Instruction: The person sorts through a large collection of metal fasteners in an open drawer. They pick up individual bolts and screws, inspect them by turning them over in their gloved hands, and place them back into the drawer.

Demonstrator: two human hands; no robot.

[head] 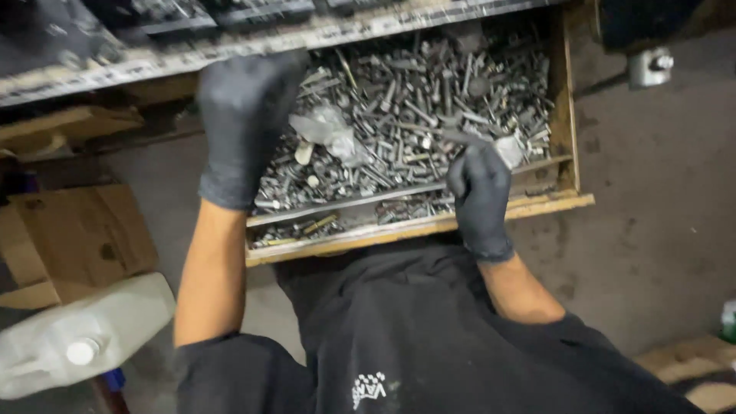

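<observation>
An open wooden drawer [571, 115] is heaped with several grey metal bolts, screws and nuts [429, 100]. My left hand [245, 123], in a black glove, is raised over the drawer's left side, fingers curled near a crumpled clear plastic bag [326, 126] lying on the bolts; whether it touches the bag is unclear. My right hand [479, 188], also in a black glove, is at the drawer's front right, fingers pinched on a long dark bolt [464, 139] lifted just above the pile. A metal divider strip [345, 203] runs along the drawer's front.
A white plastic jug [84, 333] with a cap lies at lower left by a cardboard box [69, 230]. A dirty shelf edge [230, 42] runs above the drawer. Concrete floor [659, 222] lies to the right, with a small metal part [650, 66] near the top right.
</observation>
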